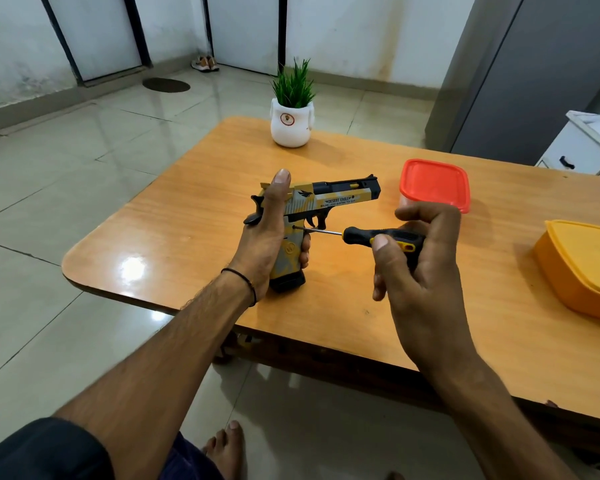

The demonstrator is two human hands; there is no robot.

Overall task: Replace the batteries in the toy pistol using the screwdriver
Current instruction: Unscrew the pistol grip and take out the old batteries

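The left grip [262, 237] holds the toy pistol [336, 195] (its handle mostly hidden), the right grip [423, 265] pinches the screwdriver [368, 233].

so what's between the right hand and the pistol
Only the screwdriver: held in the right hand, its thin shaft bridges the gap to the pistol grip, tip at a screw hole. Table beneath, in the head view.
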